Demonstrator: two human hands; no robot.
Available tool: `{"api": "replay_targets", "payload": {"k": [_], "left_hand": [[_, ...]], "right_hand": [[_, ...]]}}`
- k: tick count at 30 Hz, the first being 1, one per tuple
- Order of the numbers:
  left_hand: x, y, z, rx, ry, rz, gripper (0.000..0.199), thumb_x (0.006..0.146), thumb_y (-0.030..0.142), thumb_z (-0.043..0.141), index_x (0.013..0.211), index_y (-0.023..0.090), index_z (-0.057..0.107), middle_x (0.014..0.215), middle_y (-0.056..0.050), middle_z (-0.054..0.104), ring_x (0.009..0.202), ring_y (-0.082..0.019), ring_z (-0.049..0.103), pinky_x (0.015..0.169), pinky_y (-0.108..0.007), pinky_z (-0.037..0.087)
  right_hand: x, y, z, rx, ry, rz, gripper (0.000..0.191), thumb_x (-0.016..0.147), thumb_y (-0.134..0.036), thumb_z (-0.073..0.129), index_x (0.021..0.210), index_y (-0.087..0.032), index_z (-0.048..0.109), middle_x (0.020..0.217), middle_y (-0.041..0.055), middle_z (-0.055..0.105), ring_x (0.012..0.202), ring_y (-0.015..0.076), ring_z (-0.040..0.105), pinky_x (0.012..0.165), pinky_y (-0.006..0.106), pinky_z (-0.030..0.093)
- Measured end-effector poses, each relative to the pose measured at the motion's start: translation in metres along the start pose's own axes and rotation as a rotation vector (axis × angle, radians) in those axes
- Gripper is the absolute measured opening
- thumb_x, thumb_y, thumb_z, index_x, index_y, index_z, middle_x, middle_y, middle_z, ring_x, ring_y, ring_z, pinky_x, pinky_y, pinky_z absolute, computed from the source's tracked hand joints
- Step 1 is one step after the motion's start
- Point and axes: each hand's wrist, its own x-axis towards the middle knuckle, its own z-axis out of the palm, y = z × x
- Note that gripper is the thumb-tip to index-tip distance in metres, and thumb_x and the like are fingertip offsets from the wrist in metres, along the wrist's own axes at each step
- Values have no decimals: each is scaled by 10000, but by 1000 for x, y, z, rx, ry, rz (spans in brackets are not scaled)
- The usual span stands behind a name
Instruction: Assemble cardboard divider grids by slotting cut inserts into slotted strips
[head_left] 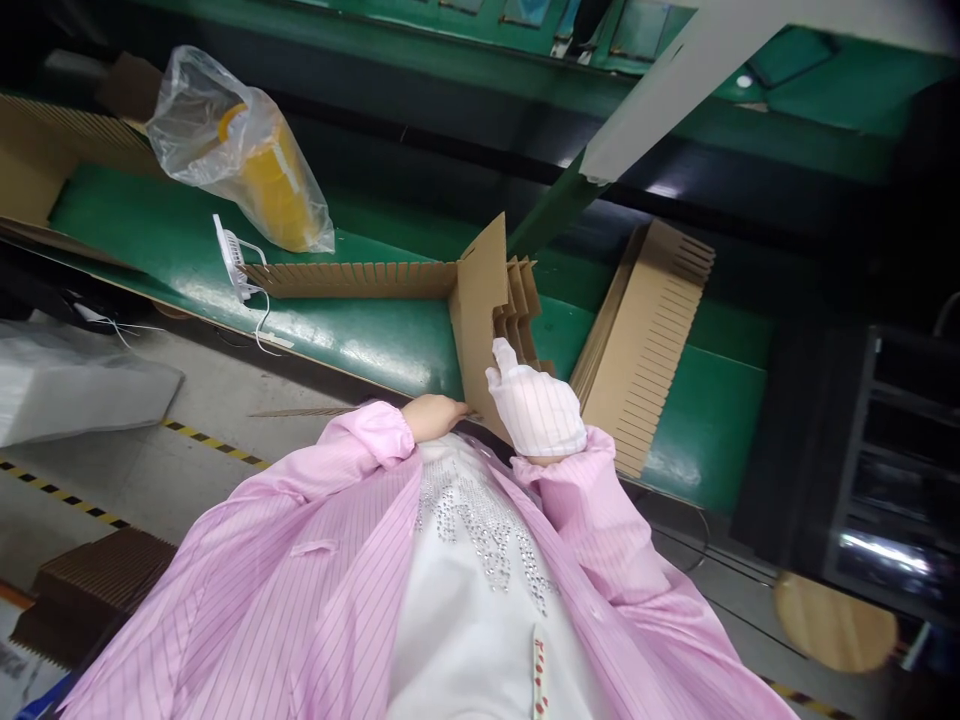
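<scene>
Pink sleeves [315, 560] frame our view; our gloved right hand [538, 408] and bare left hand [435, 415] grasp the upright cardboard sheet [477, 320] at the green table [150, 235] edge, slotting it onto the notched strip [352, 279]. Next, we judge, careful slot alignment.

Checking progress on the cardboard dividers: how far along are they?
Done: several cross strips sit slotted into the long strip. In hand: the gloved right hand and bare left hand hold another strip. Left: most slots are empty; a stack of strips waits.
</scene>
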Motion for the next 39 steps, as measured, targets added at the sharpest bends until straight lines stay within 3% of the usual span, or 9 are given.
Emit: {"api": "replay_targets", "payload": {"k": [9,16,29,39], "left_hand": [[-1,-2,2,-25,10,-9,322,949,274,401,1186,228,614,1074,-79,705,913,-205,677,788,-277,477],[0,-1,2,-16,15,13,317,944,272,403,1157,218,631,1043,-80,716,895,-196,681,787,-269,481],[-1,0,0,-18,-4,-10,318,941,260,412,1172,227,628,1076,-77,709,914,-207,680,787,-275,479],[-6,6,-5,33,-57,-8,326,952,243,394,1174,214,632,1090,-81,708,944,-213,677,761,-274,489]], "right_hand": [[-22,-3,-5,-56,50,96,515,975,-325,210,1455,-165,303,725,104,644,631,191,638,522,236,354],[-15,2,-7,-51,15,2,491,970,-298,245,1441,-174,306,768,92,661,623,173,631,535,228,372],[-5,1,-4,-30,-21,-26,472,965,-294,265,1419,-179,322,825,99,677,656,185,653,537,244,401],[26,-8,-6,78,-214,-98,436,955,-245,256,1362,-154,385,940,125,689,851,232,677,616,300,445]]}}
